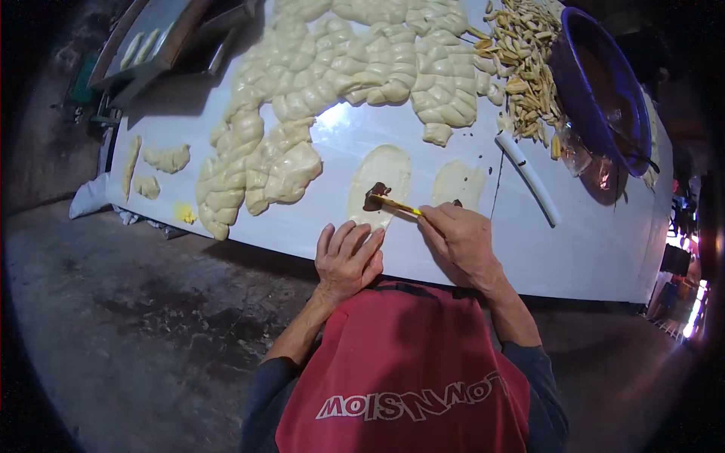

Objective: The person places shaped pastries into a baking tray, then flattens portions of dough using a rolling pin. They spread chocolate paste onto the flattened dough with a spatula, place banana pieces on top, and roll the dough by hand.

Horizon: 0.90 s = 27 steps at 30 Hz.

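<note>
A flattened oval of dough (387,167) lies on the white table in front of me, with a dark brown paste (375,198) on its middle. My right hand (462,235) is closed around the handle of a thin yellow spreader (400,205), whose tip rests in the paste. The exact shape of that tip is smeared over. At the oval's near edge, my left hand (350,255) has its fingers stretched out, the fingertips touching the dough. A second dough oval (458,181) sits to the right, partly behind my right hand, with a dark spot beside the knuckles.
Many glossy dough pieces (355,64) cover the far side. At far right stand a heap of pale strips (530,68) and a purple basin (563,64) with brown contents. A white roller (529,180) lies to the right. Dough scraps (168,158) and a tray (143,47) are at left.
</note>
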Each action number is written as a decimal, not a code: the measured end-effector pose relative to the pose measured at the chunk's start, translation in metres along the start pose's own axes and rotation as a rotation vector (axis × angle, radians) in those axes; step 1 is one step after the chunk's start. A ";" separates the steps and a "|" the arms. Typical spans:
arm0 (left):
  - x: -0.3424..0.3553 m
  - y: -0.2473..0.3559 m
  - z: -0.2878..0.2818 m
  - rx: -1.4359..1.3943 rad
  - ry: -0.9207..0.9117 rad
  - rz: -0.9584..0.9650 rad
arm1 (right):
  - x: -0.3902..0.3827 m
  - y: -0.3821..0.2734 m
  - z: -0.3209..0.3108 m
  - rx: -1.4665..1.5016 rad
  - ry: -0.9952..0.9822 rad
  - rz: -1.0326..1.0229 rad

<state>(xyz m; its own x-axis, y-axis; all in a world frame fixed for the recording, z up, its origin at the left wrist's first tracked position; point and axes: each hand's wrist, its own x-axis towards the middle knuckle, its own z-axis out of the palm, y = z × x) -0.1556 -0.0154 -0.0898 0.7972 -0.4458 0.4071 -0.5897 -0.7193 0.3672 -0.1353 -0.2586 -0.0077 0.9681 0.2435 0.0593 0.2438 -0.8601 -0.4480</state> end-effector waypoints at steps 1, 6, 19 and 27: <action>0.000 0.001 0.001 -0.003 -0.012 -0.005 | -0.003 0.001 -0.002 0.072 0.073 0.012; 0.005 0.004 0.006 -0.028 -0.020 -0.014 | -0.016 0.017 0.012 0.244 0.029 0.127; -0.004 -0.002 0.011 0.025 -0.023 0.062 | -0.049 0.192 -0.183 -0.333 0.908 0.716; -0.004 -0.002 0.007 0.054 -0.055 0.042 | -0.065 0.170 -0.194 -0.652 0.467 0.798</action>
<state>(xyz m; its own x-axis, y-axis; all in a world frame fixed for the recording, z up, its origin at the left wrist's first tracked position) -0.1566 -0.0158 -0.0983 0.7786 -0.5035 0.3745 -0.6162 -0.7263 0.3047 -0.1454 -0.5077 0.0857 0.7540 -0.5538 0.3534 -0.6024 -0.7974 0.0357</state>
